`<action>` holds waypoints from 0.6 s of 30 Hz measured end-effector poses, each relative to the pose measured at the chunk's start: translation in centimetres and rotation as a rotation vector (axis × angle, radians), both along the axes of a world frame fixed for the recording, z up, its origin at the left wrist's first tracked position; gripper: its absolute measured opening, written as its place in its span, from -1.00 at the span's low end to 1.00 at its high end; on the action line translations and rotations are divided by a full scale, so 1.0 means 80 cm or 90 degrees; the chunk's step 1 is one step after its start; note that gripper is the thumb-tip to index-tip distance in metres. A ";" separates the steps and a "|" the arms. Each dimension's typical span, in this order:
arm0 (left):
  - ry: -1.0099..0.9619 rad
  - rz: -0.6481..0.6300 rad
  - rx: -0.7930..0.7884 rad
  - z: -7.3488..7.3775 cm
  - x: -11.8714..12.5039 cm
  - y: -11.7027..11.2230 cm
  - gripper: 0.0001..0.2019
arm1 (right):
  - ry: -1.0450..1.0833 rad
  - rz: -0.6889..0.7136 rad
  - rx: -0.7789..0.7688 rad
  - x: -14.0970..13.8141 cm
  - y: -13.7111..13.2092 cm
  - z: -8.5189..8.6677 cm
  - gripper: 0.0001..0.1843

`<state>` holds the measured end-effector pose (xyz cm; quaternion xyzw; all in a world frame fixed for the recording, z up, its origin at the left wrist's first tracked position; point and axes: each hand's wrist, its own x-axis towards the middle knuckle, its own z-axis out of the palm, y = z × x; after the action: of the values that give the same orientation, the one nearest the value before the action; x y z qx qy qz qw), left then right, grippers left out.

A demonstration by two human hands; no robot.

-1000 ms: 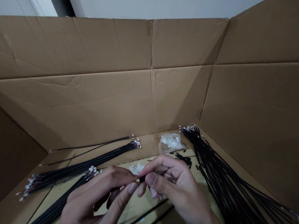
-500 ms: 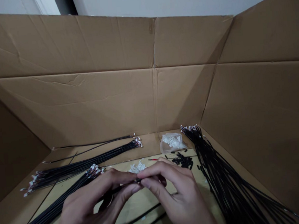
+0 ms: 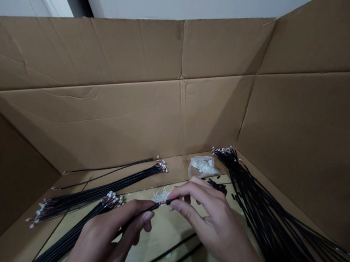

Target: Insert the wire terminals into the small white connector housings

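My left hand (image 3: 110, 233) pinches a black cable (image 3: 154, 207) close to its end, thumb below and index finger on top. Thin wires, some reddish, come out of that end. Around them, a short gap from the cable's jacket, is a short black tube (image 3: 168, 202), gripped between the thumb and index finger of my right hand (image 3: 209, 217). The wires' far ends are hidden behind my right hand. Just behind my fingers lies a small pile of white plastic pieces (image 3: 160, 195). Short black tubes (image 3: 217, 187) lie scattered behind my right hand, partly covered by it.
Cardboard walls (image 3: 126, 122) enclose the work surface at the back and both sides. Black cable bundles with white connectors lie at left (image 3: 103, 189), front left (image 3: 65, 240) and right (image 3: 253, 197). A clear bag (image 3: 202, 166) of white pieces sits at the back.
My hands have drawn slightly apart, so wires now show between the cable jacket and the short black tube. The red wire tip beyond my right hand is no longer visible.
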<state>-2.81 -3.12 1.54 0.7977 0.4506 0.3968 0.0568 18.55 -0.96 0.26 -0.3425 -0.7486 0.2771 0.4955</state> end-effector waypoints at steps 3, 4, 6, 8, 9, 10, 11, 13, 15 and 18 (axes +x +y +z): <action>-0.007 -0.035 0.031 0.009 0.009 0.005 -0.83 | -0.020 0.013 0.037 -0.002 0.000 0.001 -0.86; -0.006 -0.041 0.041 0.011 0.013 0.006 -0.85 | -0.025 0.010 0.051 -0.003 0.000 0.002 -0.85; 0.001 -0.056 0.069 0.012 0.019 0.007 -0.86 | -0.035 -0.003 0.072 -0.002 0.000 0.003 -0.81; 0.021 -0.057 0.092 0.009 0.022 0.006 -0.85 | -0.044 -0.022 0.083 0.001 -0.001 0.004 -0.78; 0.033 -0.049 0.102 0.007 0.022 0.005 -0.84 | -0.049 -0.028 0.084 0.003 -0.001 0.003 -0.77; 0.050 -0.042 0.109 0.005 0.022 0.003 -0.83 | -0.055 -0.033 0.085 0.004 -0.002 0.003 -0.76; 0.067 -0.035 0.115 0.002 0.021 0.002 -0.83 | -0.062 -0.036 0.084 0.005 -0.002 0.003 -0.75; 0.098 -0.029 0.129 -0.003 0.019 0.000 -0.82 | -0.073 -0.037 0.081 0.007 -0.002 0.003 -0.73; 0.121 -0.033 0.140 -0.007 0.017 -0.002 -0.82 | -0.077 -0.029 0.074 0.008 0.000 0.005 -0.70; 0.137 -0.025 0.141 -0.012 0.016 -0.003 -0.82 | -0.080 -0.009 0.058 0.007 0.002 0.008 -0.66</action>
<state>-1.51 -3.34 0.61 0.8454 0.3920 0.3556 -0.0727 19.08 -0.78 0.88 -0.3418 -0.7875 0.2172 0.4646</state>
